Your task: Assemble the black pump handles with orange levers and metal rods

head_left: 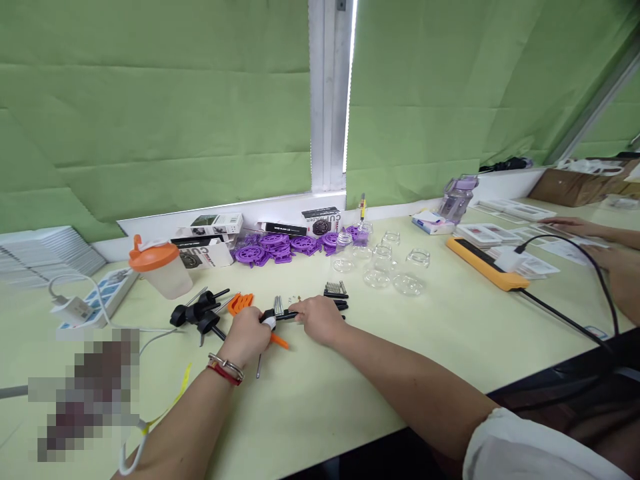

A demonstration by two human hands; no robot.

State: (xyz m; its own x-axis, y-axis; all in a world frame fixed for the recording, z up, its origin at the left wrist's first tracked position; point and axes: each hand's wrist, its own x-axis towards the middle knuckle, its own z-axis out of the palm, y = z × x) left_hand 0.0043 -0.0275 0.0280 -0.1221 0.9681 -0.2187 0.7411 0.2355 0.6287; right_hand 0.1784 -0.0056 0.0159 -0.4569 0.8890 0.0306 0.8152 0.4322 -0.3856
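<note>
My left hand (pixel 247 337) is closed around a black plastic part with a white end, from which an orange lever (pixel 279 341) sticks out below. A thin metal rod (pixel 259 367) points down beneath the same hand. Closed on the other end of the slim black shaft (pixel 287 315) is my right hand (pixel 320 319), so the piece spans both hands. Behind the hands lie metal pins (pixel 279 305), springs (pixel 336 287) and black tubes (pixel 341 305). Orange levers (pixel 241 304) and black knob-ended parts (pixel 203 310) lie to the left. My fingers hide much of the grip.
Clear plastic jars (pixel 380 273), purple wheel-shaped pieces (pixel 273 247) and cup-holder boxes (pixel 205 252) line the back. An orange-lidded cup (pixel 163 270) and white power strip (pixel 100 300) stand left. Rightward are an orange power strip (pixel 485 265), a bottle (pixel 457 200) and another person's hands (pixel 570 225).
</note>
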